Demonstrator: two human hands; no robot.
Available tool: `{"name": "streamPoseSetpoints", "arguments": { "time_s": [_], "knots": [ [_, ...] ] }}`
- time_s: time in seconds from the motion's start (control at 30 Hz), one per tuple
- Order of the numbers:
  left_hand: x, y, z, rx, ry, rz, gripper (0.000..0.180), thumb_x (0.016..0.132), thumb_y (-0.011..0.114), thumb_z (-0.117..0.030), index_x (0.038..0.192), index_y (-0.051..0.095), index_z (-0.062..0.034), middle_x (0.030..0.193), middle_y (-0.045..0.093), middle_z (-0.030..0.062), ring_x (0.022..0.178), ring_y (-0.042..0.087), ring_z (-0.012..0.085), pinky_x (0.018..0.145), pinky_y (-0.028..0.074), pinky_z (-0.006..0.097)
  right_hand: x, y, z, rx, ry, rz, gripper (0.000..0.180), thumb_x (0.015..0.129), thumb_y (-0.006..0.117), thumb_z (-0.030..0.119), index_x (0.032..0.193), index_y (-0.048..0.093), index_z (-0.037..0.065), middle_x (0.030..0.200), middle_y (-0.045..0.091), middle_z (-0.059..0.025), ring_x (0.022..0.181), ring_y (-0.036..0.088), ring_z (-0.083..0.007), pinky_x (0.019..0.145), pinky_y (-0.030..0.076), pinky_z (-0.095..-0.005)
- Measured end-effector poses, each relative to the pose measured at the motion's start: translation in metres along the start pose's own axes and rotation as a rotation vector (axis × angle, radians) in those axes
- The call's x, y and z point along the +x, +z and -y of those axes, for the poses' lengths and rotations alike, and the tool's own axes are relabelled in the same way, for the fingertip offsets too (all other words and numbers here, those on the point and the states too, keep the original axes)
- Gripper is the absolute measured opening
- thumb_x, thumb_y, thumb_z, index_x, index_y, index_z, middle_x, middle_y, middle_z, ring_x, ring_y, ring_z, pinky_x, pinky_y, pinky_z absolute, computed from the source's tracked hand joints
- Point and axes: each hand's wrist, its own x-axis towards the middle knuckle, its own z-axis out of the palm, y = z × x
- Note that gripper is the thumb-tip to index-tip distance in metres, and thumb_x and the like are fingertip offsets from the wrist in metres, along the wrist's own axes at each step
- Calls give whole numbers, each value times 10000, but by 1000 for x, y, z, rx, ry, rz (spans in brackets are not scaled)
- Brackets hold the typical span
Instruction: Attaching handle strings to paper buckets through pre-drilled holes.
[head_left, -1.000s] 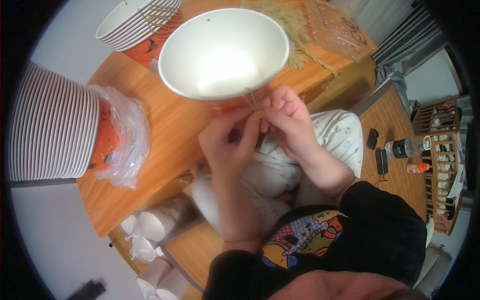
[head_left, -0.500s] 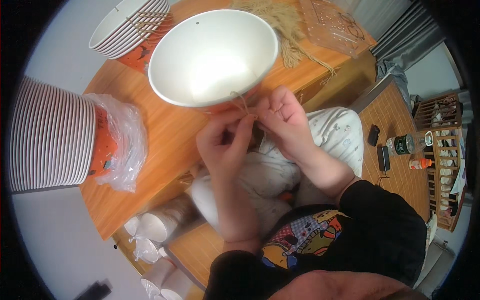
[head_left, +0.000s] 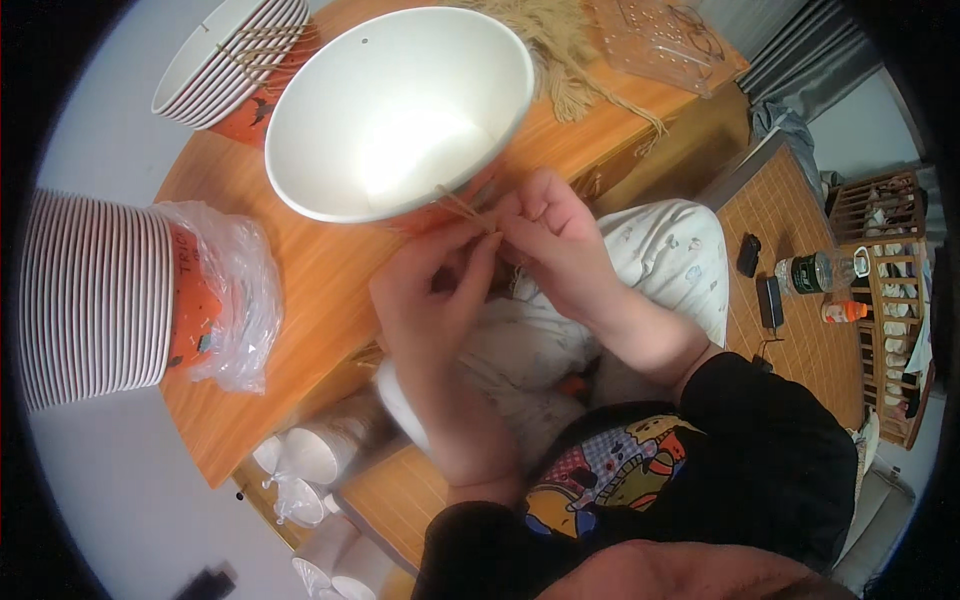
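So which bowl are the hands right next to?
The big white bowl alone on the wooden table. Both hands, left hand and right hand, pinch tan string at its rim; the other bowls sit stacked farther left.

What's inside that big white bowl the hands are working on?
The big white bowl looks empty: only its smooth white inside and a small hole near the far rim show. A tan string crosses the near rim, pinched by the left hand and right hand. Its underside is hidden.

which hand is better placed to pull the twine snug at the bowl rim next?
Probably the right hand: its fingertips pinch the tan twine right beside the white bowl rim. The left hand sits lower, its fingers meeting the right's, seemingly bracing the strand.
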Motion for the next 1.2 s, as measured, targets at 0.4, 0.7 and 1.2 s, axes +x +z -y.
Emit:
{"name": "streamPoseSetpoints", "arguments": {
  "time_s": [0.4,0.7,1.2],
  "knots": [
    [-2,14,1,-150,44,-194,103,772,726,16,866,696,-9,588,553,-47,518,441,-9,469,330,159,-1,0,2,-12,28,16,233,876,569,-56,864,393,98,836,567,-15,692,489,-49,602,393,-184],
    [-2,6,-4,29,-16,-27,112,800,699,7,912,687,20,623,554,-47,547,440,-1,501,329,159,-1,-8,2,-54,-44,31,226,879,555,-75,874,391,80,879,576,-27,824,536,-60,730,437,-191],
    [-14,6,-24,-507,-143,-65,207,688,727,11,891,688,29,632,478,-77,575,358,7,555,281,164,-24,7,17,-258,-254,154,263,854,538,-135,911,366,55,939,593,-90,850,553,-87,768,446,-208]
  ]
}}
